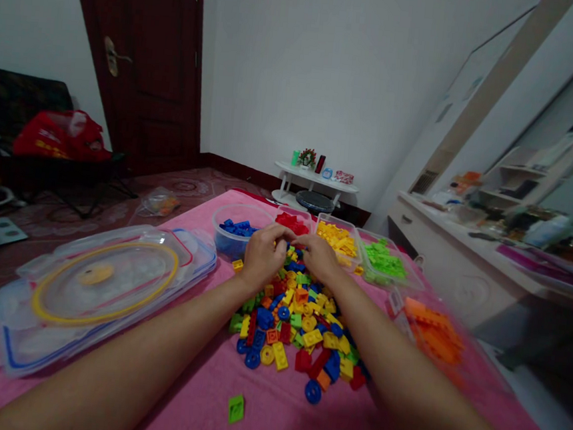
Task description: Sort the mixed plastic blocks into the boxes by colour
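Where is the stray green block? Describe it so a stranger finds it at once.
Start at the pink cloth and find the pile of mixed blocks in its middle. Just nearer the camera than the pile lies the green block. It is the only green piece lying clear of the heap, bare cloth all round.

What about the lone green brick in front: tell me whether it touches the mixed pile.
Apart. The head view shows the green brick lying alone on the pink cloth, with bare cloth plainly between it and the pile.
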A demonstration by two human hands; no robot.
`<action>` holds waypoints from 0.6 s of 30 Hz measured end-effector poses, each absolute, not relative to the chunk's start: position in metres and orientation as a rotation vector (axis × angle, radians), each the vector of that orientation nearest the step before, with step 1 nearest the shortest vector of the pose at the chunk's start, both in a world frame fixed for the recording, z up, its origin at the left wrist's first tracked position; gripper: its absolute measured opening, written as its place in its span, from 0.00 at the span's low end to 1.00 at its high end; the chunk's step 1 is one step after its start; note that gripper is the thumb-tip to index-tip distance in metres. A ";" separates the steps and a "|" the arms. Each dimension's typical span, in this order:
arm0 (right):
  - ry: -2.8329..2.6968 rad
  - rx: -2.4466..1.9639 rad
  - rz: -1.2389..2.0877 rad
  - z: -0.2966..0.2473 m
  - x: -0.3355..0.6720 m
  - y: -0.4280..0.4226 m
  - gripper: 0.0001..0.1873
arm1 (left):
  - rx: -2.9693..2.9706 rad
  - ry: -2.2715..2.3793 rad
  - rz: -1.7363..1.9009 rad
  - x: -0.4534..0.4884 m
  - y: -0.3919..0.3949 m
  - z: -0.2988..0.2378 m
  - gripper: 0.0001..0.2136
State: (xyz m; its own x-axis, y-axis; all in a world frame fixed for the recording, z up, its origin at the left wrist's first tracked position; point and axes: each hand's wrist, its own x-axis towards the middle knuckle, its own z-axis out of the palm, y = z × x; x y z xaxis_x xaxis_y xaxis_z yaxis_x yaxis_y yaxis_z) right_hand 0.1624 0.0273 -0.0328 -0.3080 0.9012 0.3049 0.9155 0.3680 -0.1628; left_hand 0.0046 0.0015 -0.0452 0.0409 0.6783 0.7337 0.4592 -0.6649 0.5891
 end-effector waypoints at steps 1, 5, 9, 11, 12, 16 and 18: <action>-2.324 -1.589 -0.045 -0.035 0.160 0.027 0.26 | 2.095 1.144 1.728 0.003 0.001 -0.040 0.13; -2.294 -1.714 -0.085 -0.038 0.153 0.024 0.19 | 2.011 1.087 1.870 -0.004 0.003 -0.021 0.13; -2.346 -1.510 -0.117 -0.036 0.143 0.024 0.24 | 1.854 1.125 1.953 -0.012 0.009 -0.011 0.13; -2.425 -1.406 -0.093 -0.037 0.134 0.026 0.28 | 1.799 1.137 1.963 -0.015 0.012 -0.009 0.13; -2.458 -1.383 -0.075 -0.037 0.130 0.027 0.29 | 1.785 1.139 1.964 -0.016 0.012 -0.009 0.13; -2.592 -1.492 -0.055 -0.034 0.117 0.026 0.25 | 1.789 1.124 1.966 -0.017 0.013 -0.010 0.14; -2.623 -1.656 -0.119 -0.027 0.116 0.024 0.20 | 1.790 1.121 1.974 -0.018 0.014 -0.010 0.14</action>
State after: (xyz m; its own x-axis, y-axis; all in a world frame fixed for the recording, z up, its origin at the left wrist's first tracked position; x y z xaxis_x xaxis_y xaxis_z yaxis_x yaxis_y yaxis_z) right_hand 0.1160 0.0239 -0.0272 -0.4302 0.8998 0.0723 0.9027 0.4279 0.0450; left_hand -0.0179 0.0138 -0.0099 -0.2137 0.6422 0.7361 0.3037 -0.6725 0.6749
